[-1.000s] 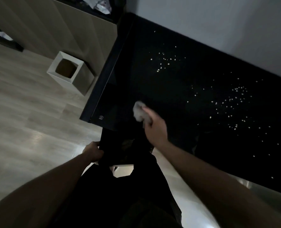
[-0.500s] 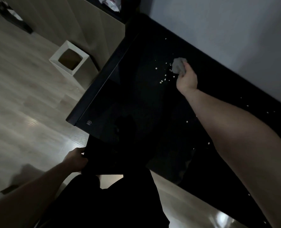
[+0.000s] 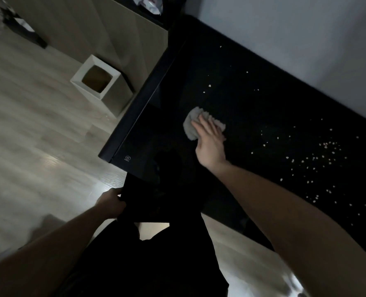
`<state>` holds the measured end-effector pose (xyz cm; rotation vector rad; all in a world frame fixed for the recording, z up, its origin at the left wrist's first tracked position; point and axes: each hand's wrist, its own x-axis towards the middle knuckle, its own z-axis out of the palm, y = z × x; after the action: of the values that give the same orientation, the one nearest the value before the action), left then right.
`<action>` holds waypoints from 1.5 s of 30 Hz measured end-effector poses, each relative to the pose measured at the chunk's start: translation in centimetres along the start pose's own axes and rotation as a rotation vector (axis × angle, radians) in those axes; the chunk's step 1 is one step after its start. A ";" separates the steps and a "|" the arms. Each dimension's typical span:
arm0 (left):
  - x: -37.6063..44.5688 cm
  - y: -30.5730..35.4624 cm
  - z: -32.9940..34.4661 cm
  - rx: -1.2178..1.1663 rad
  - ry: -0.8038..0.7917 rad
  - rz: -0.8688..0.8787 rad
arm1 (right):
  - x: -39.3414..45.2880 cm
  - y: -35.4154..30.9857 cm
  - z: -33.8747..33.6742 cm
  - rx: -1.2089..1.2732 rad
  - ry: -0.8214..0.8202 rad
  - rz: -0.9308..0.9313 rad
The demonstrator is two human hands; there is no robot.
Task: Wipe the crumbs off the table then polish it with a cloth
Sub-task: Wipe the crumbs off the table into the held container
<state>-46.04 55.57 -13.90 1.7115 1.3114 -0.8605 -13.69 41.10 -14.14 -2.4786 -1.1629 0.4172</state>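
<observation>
On glossy black table [image 3: 263, 108], right hand [image 3: 209, 142] pressing crumpled pale cloth [image 3: 193, 125], scattered crumbs [image 3: 325, 157]

Bare table [image 3: 231, 189] surrounds the cloth [image 3: 190, 127]; the wall [image 3: 295, 39] bounds its far edge.

**Cloth pressed on the dark counter**

The right hand [image 3: 211, 142] presses a pale cloth [image 3: 193, 123] flat on the black counter [image 3: 263, 116]. Crumbs [image 3: 319, 159] lie scattered to its right. The left hand [image 3: 111, 203] grips a dark panel [image 3: 147, 200] below the counter's edge. A white bin [image 3: 100, 82] stands on the floor [image 3: 38, 136].
</observation>
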 end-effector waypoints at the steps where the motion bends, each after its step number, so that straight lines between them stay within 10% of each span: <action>1: 0.0 0.0 -0.1 0.015 0.001 0.011 | -1.4 -1.0 0.6 0.031 0.003 -0.018; 20: 0.1 -2.1 -1.5 0.107 0.009 0.153 | -19.3 -14.4 4.5 0.499 -0.069 0.280; 35: 1.0 -2.0 -0.9 0.042 0.016 0.055 | 3.3 1.7 -6.2 0.455 0.375 0.411; 45: 1.7 -1.1 0.0 -0.002 0.023 -0.010 | 19.5 9.4 -9.8 0.363 0.396 0.396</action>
<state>-46.69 56.46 -15.59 1.7196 1.3360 -0.8473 8.73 48.76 -11.75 -2.3129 -0.3998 0.1999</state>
